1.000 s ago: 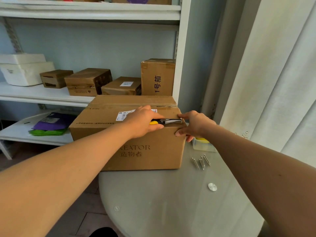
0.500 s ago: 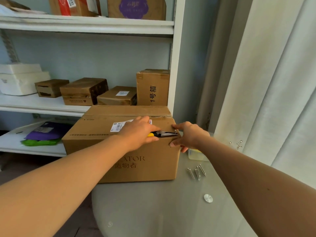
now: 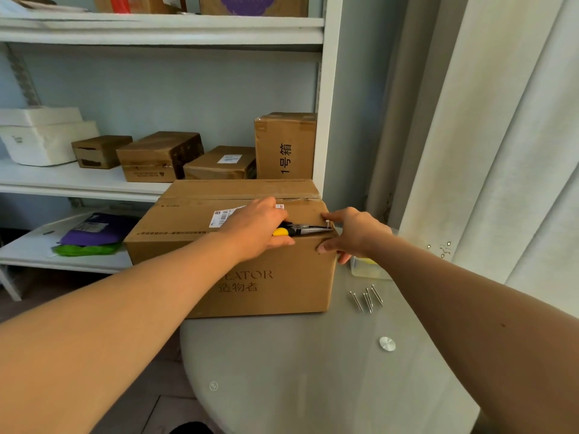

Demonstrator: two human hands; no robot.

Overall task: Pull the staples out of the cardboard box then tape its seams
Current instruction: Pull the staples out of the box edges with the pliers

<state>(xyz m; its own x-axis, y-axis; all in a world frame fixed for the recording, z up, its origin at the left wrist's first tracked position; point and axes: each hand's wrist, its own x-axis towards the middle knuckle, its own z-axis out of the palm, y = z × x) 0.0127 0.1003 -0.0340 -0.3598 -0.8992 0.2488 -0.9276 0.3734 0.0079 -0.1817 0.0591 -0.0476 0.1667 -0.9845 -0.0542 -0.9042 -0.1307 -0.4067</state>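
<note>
Where a round glass table (image 3: 313, 371) meets white shelving (image 3: 163, 29) and a pale curtain (image 3: 501, 151), the cardboard box (image 3: 250, 277) stands at the table's far edge. The left hand (image 3: 253, 227) grips yellow-handled pliers (image 3: 300, 229) at the box's top right corner; the right hand (image 3: 354, 233) rests straight-fingered on that corner. Loose nails (image 3: 366, 299) lie beside the box.

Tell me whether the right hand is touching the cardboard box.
Touching. The head view shows the right hand with its fingertips pressed on the cardboard box at its top right corner, beside the pliers.
</note>
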